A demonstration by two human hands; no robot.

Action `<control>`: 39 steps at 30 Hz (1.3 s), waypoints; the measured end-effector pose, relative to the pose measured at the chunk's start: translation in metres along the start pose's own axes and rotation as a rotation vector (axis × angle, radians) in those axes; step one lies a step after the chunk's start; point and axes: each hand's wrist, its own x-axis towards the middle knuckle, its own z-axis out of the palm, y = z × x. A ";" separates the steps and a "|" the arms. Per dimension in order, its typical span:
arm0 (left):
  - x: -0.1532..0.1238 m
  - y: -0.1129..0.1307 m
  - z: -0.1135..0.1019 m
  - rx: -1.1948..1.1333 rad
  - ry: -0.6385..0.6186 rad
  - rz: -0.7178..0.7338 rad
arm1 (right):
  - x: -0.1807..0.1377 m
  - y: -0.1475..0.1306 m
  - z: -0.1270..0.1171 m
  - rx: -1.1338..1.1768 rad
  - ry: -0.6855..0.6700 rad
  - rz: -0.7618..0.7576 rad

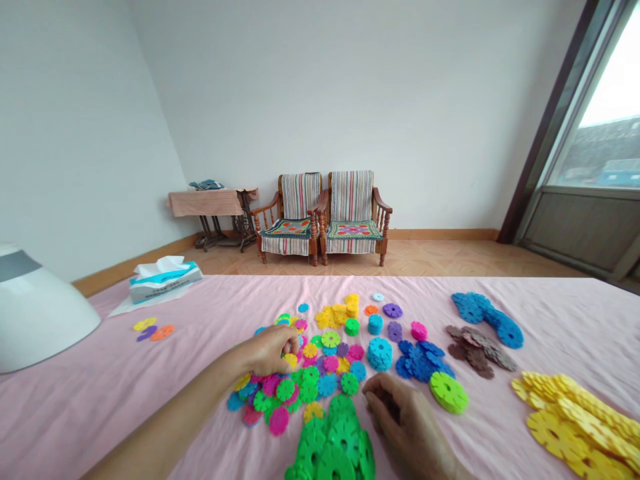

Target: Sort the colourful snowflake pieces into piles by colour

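My left hand [270, 350] reaches into a mixed pile of small, notched plastic discs [285, 389] in pink, green, blue and yellow. Its fingers are curled down, close to a yellow disc [290, 361]; whether they grip one is hidden. My right hand [407, 421] lies low over the cloth with fingers loosely bent together and nothing visible in them. Beside it, nearest me, is a heap of larger green discs [333, 443]. Just ahead stand a stack of light blue discs [380, 353] and a pile of dark blue discs [424, 361]. Right of that hand is a lime green stack [449, 392].
Pink cloth [210, 313] covers the table. Yellow discs [575, 427], brown discs [480, 350] and blue discs [487, 317] lie to the right. More yellow discs [337, 315] sit at the back. At left are a tissue box [165, 281] and a white rounded object [43, 317].
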 end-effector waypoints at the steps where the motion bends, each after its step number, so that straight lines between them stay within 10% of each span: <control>1: 0.000 0.000 -0.001 -0.003 -0.012 -0.007 | 0.000 -0.001 -0.001 -0.002 -0.010 -0.002; 17: -0.012 0.002 -0.036 -0.046 -0.002 -0.065 | -0.001 -0.002 -0.002 -0.016 -0.030 -0.016; 39: -0.010 0.023 -0.003 0.166 0.001 -0.097 | -0.001 -0.003 -0.003 -0.038 -0.020 -0.072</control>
